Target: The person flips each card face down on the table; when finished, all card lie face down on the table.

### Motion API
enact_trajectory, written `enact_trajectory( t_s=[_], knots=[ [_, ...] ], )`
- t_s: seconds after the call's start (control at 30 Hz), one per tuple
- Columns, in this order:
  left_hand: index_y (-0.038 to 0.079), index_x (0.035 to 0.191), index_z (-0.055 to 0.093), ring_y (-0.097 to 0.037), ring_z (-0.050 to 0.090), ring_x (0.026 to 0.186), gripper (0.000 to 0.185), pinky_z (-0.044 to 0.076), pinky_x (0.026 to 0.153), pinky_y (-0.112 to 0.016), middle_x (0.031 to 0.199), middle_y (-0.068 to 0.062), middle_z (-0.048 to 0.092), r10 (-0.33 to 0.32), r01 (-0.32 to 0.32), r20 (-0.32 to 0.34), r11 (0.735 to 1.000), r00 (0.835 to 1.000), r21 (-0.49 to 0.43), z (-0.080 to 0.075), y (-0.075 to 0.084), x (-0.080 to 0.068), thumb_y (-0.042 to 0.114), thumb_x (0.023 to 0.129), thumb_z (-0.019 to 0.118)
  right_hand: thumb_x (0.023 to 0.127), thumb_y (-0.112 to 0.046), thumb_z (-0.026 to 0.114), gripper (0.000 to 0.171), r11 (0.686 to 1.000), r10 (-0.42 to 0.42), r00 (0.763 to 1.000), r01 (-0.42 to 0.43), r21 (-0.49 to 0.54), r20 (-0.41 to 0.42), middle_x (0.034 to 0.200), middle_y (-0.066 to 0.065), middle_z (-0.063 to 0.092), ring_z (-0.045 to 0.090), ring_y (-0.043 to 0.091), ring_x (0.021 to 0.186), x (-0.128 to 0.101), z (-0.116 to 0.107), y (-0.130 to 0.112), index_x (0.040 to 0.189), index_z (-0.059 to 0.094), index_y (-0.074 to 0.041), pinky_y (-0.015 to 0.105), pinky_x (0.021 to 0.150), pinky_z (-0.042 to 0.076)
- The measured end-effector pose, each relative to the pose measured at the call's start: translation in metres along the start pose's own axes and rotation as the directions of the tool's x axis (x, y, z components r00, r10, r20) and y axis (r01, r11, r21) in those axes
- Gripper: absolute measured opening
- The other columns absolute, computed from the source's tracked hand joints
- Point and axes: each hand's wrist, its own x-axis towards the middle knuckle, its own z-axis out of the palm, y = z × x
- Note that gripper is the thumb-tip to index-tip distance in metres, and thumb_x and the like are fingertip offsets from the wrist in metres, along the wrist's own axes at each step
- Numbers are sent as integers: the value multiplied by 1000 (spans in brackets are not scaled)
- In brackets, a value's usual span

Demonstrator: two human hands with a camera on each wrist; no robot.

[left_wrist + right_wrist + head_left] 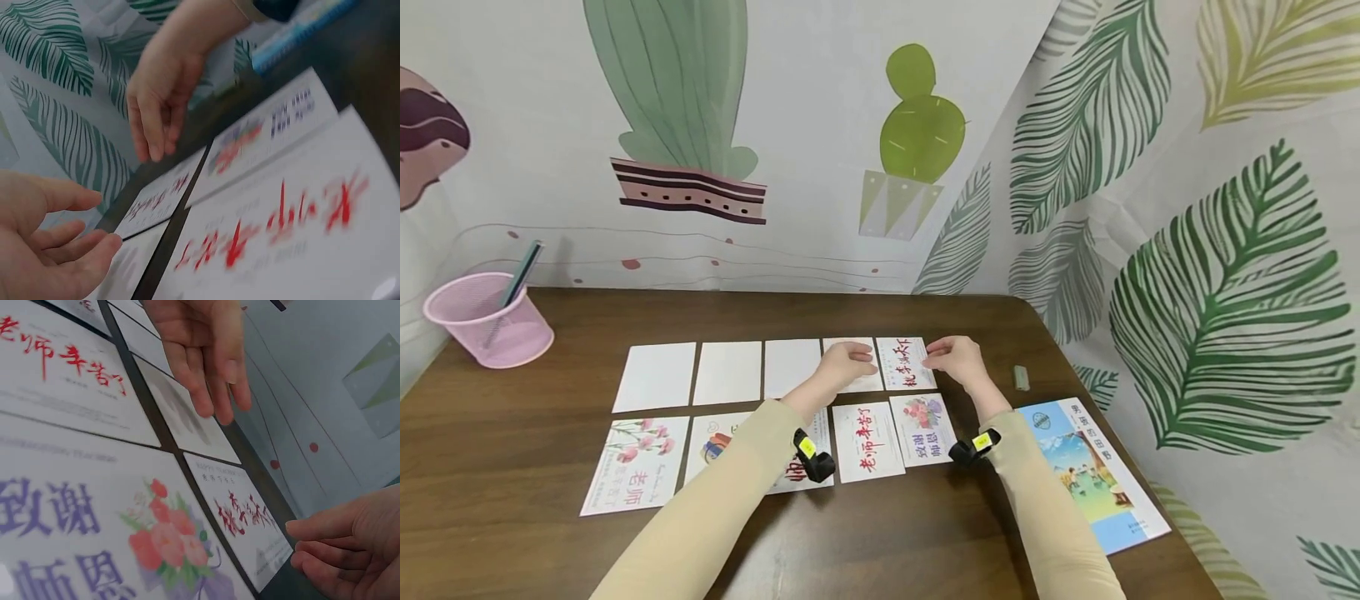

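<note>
While both relaxed hands, left hand (847, 363) and right hand (953, 357), flank the red-lettered card (906, 363), a pink basket (488, 319) and booklet (1090, 471) lie apart

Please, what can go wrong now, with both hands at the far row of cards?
The cards lie in two tight rows, so the left hand, over a blank card, might nudge its neighbours out of line. The right hand is at the edge of the red-lettered card; a slip could slide it crooked. Both sleeves cross the near row, so a forearm may drag the flower card.
</note>
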Motion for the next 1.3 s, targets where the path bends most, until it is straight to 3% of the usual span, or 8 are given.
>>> enact_trajectory(
  t_s=[0.13, 0.43, 0.9, 1.3],
  knots=[
    [-5, 141, 45, -34, 54, 126, 54, 45, 106, -42, 135, -22, 55, -30, 35, 48, 994, 998, -101, 10, 4, -1, 7, 91, 63, 80, -13, 79, 31, 1000, 2, 1000, -2, -25, 4, 101, 15, 74, 68, 27, 95, -4, 2, 3, 108, 71, -1, 38, 82, 55],
    [-1, 150, 32, -39, 34, 141, 66, 29, 117, -49, 153, -22, 36, -74, 87, 81, 982, 994, -169, 27, 12, -3, 12, 91, 61, 78, -10, 79, 45, 998, 1, 1000, 0, -58, 23, 119, 19, 68, 65, 32, 109, -8, 4, 3, 120, 66, 2, 41, 89, 54],
    [-2, 147, 36, -39, 29, 144, 63, 26, 118, -52, 155, -20, 34, -99, 107, 61, 984, 993, -140, 31, 18, 1, 14, 91, 59, 78, -8, 78, 49, 998, -12, 999, 15, -69, 42, 123, 18, 67, 64, 31, 110, -11, 9, 2, 124, 64, 2, 41, 92, 54],
    [-5, 148, 33, -41, 32, 143, 64, 27, 117, -52, 156, -23, 31, -110, 119, 109, 990, 988, -78, 32, 19, 2, 17, 93, 57, 81, -3, 74, 48, 997, 44, 998, -46, 54, 43, 124, 20, 65, 62, 32, 111, -11, 10, 4, 126, 61, 3, 41, 93, 52]
  ],
)
